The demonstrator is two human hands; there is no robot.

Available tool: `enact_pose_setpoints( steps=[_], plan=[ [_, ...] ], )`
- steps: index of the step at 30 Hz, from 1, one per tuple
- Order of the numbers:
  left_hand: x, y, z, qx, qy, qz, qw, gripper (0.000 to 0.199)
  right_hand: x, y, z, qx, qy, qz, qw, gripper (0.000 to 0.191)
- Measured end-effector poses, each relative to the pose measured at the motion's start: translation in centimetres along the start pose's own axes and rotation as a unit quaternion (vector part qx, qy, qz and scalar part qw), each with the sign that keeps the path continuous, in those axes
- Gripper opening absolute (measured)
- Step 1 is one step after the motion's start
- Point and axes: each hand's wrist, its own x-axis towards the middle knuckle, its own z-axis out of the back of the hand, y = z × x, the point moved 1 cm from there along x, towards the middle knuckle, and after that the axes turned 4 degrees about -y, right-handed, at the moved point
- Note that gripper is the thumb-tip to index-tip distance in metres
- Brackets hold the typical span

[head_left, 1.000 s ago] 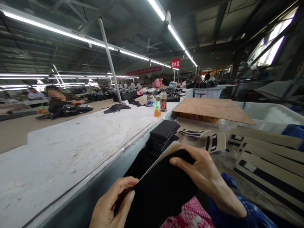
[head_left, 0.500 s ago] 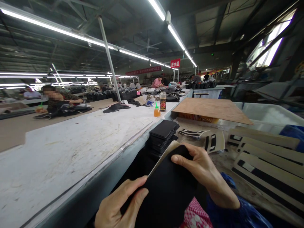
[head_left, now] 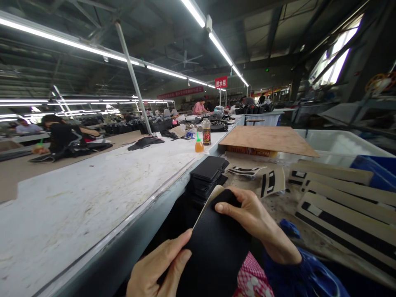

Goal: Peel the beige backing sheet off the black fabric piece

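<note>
A black sheet (head_left: 216,243) with a beige layer (head_left: 208,203) along its upper left edge is held up in front of me. My left hand (head_left: 161,264) pinches its left edge between thumb and fingers. At the top right corner my right hand (head_left: 253,216) grips it, thumb on the black face and fingers behind. Just beyond the sheet stands a stack of black pieces (head_left: 208,168). To the right, beige strips with black bands (head_left: 349,222) lie on a stained surface.
A long white table (head_left: 93,198) runs along the left. On it stand an orange bottle (head_left: 199,145) with a green tip and a clear labelled bottle (head_left: 206,133). A wooden board (head_left: 269,139) lies beside a white bin (head_left: 346,144). Another person (head_left: 62,136) bends over black material.
The view has turned slightly right, so the surroundings sit further left. Both hands keep their hold on the black sheet. The person at the left has bent lower.
</note>
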Motion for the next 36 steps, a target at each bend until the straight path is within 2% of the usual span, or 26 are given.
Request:
enact_pose_setpoints(
  steps=[6,8,10,12,13,15,18,21,24,27,28,30,33,36],
  plan=[
    [0.7,0.6,-0.7,0.004,0.029,-0.043,0.999,0.042,-1.5,1.2,0.0,-0.118,-0.005,0.108,0.987,0.036],
    [1.0,0.7,-0.5,0.019,0.037,-0.062,0.997,0.045,-1.4,1.5,0.4,-0.096,0.031,0.133,0.986,0.042],
    [1.2,1.0,0.0,0.038,0.039,-0.079,0.995,0.046,-1.2,1.6,1.1,-0.054,0.099,0.150,0.982,0.049],
    [1.4,1.4,0.8,0.059,0.040,-0.101,0.992,0.044,-0.8,1.4,1.7,-0.002,0.132,0.161,0.978,0.044],
    [1.4,1.6,1.2,0.071,0.041,-0.114,0.990,0.042,-0.7,1.3,2.0,0.025,0.127,0.166,0.978,0.038],
    [1.4,2.1,1.8,0.097,0.037,-0.134,0.986,0.041,-0.6,1.0,2.3,0.054,0.098,0.196,0.974,0.027],
    [1.0,2.5,2.1,0.116,0.011,-0.135,0.984,0.041,-0.8,0.7,1.8,0.005,0.044,0.280,0.959,0.023],
    [0.5,2.3,1.7,0.099,-0.055,-0.097,0.989,0.037,-1.5,0.2,0.4,-0.072,-0.040,0.341,0.936,0.038],
    [0.4,2.1,1.3,0.092,-0.100,-0.081,0.987,0.032,-2.3,-0.8,-1.2,-0.162,-0.112,0.397,0.897,0.046],
    [0.5,2.5,1.4,0.120,-0.075,-0.115,0.983,0.035,-2.9,-1.7,-2.4,-0.196,-0.177,0.442,0.858,0.033],
    [0.5,2.7,1.5,0.129,-0.058,-0.130,0.981,0.038,-3.0,-1.8,-2.6,-0.183,-0.188,0.443,0.857,0.026],
    [0.5,2.9,1.7,0.131,-0.020,-0.160,0.978,0.043,-2.9,-1.6,-2.7,-0.141,-0.184,0.414,0.880,0.014],
    [0.1,2.5,1.6,0.082,0.015,-0.184,0.979,0.046,-2.2,-0.9,-2.1,-0.060,-0.139,0.308,0.939,0.017],
    [-0.2,1.4,1.4,0.036,0.000,-0.168,0.985,0.045,-1.6,-0.3,-1.4,0.057,-0.061,0.182,0.980,0.022]
  ],
)
